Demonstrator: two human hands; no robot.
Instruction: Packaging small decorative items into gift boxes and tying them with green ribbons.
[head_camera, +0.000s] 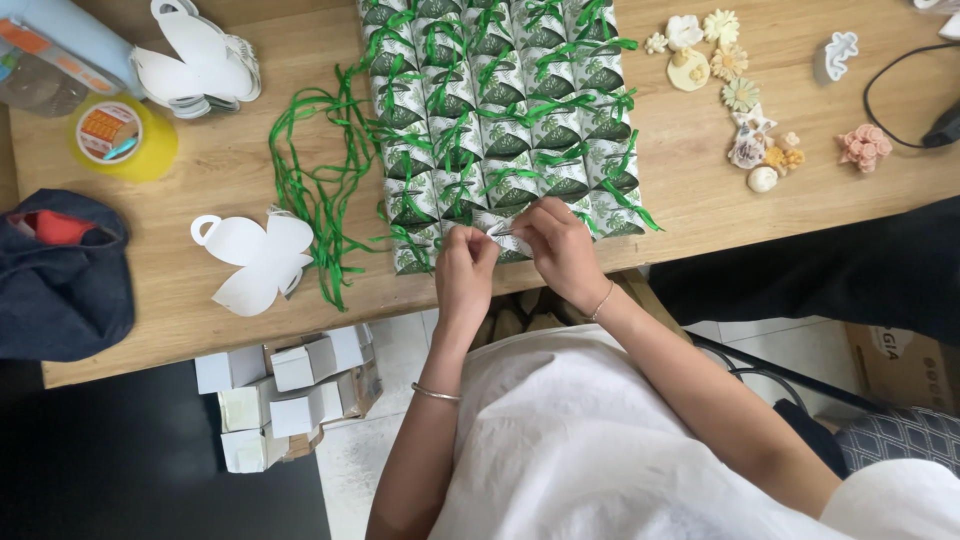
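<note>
Ribbon being tied on the nearest box.
Left hand (465, 268) and right hand (558, 245) are pinched together on its ribbon (505, 230); loose ribbons (320, 190) lie at nine o'clock; tightening seems due.

A wooden table (690, 190) carries green-ribboned favour boxes (500, 120), loose green ribbons (320, 180), white cutouts (255, 260), tape (115, 135) and clay flowers (740, 95).

matt light wooden table (700, 190) under both hands, glossy printed green-and-white paper gift boxes (500, 120) just past the fingers, shiny thin green plastic ribbon (320, 190) off to the left hand's side
</note>
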